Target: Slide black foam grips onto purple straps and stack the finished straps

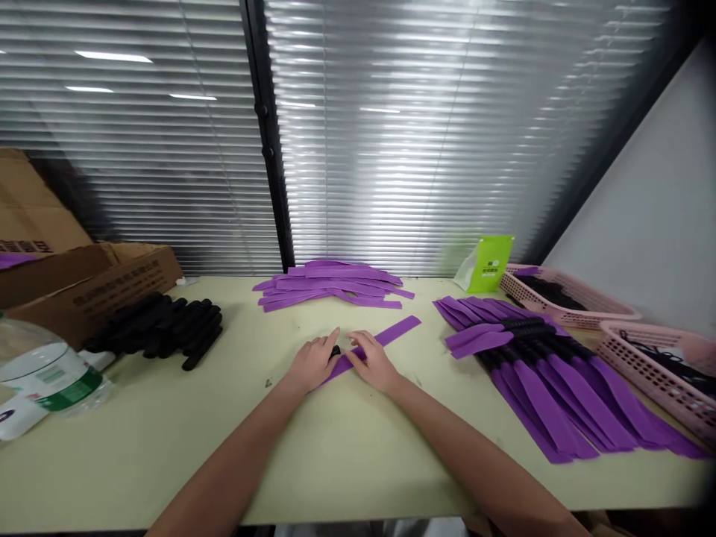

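Observation:
A flat purple strip [398,330] lies slantwise on the table under both my hands. My left hand [312,364] is closed near the strip's lower part, and the dark end of a small black piece [335,351] shows at its fingertips. The rest of that piece is hidden by the fingers. Bent over the strip, the fingers of my right hand [374,362] pinch it just beside the black piece. The two hands' fingertips are close together.
Loose purple strips [335,285] are piled at the back. Black tubes [162,328] lie at left by a cardboard box [128,276] and a plastic bottle [53,373]. At right are purple strips with black middles [551,395], a green pouch [491,265] and pink baskets [609,309].

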Action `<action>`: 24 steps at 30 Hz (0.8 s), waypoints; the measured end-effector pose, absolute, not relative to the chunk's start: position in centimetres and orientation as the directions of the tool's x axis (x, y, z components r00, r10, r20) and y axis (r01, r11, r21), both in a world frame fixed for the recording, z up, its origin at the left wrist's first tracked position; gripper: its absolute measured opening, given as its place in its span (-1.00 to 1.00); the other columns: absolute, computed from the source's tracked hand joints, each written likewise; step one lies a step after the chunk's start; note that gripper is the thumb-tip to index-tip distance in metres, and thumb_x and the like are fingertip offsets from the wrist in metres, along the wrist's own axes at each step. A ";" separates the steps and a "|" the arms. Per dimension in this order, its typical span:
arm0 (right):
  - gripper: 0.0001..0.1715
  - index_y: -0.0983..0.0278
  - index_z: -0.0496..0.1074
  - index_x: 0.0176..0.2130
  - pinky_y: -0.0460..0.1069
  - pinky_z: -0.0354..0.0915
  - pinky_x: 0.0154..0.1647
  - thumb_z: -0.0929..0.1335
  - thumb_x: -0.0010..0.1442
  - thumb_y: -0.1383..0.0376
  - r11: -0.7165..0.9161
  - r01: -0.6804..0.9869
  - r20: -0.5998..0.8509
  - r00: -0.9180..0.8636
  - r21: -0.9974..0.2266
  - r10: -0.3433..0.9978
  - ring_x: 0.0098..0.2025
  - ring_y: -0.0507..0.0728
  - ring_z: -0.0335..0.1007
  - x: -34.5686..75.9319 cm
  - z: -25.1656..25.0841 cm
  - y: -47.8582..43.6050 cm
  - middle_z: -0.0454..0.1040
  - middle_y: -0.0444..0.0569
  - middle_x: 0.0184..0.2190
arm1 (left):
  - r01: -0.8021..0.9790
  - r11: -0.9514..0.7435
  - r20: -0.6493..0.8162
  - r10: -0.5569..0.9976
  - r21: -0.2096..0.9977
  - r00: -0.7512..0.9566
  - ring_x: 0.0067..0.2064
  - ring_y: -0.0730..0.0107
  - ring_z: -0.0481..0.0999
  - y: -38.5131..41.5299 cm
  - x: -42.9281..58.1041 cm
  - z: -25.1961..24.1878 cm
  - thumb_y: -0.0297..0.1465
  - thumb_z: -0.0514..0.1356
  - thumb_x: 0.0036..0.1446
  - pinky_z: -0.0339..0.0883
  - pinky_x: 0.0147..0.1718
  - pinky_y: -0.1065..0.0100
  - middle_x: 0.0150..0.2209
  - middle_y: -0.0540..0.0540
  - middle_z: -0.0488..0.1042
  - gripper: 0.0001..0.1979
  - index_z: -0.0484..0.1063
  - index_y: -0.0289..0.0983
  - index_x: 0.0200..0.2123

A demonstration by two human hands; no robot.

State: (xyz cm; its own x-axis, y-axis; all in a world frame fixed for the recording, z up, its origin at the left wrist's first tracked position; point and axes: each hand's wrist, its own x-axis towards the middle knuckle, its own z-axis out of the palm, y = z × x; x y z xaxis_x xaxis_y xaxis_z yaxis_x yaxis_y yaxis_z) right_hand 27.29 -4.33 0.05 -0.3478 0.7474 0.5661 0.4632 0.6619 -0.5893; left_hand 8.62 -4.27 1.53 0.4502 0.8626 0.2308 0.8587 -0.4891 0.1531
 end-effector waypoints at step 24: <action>-0.67 0.26 0.48 -0.14 0.06 0.29 -0.16 0.21 0.30 0.18 0.673 0.659 0.431 -0.527 -0.336 0.732 -0.28 0.13 0.39 25.4 1.8 -8.1 0.51 0.03 -0.30 | 0.934 -0.326 0.207 0.933 0.145 0.293 -0.08 0.18 0.47 -3.7 7.2 2.6 -0.32 0.00 0.23 0.32 -0.27 0.29 0.01 -0.19 0.38 -0.57 0.17 -0.19 0.17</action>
State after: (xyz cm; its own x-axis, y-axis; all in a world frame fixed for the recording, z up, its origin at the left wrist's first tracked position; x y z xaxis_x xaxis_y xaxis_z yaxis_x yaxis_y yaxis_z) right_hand 25.43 -8.15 1.82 -0.5275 0.7321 0.4310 0.6591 0.6727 -0.3361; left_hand 7.19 -3.71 2.61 0.2929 0.9334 0.2073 0.9343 -0.3255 0.1453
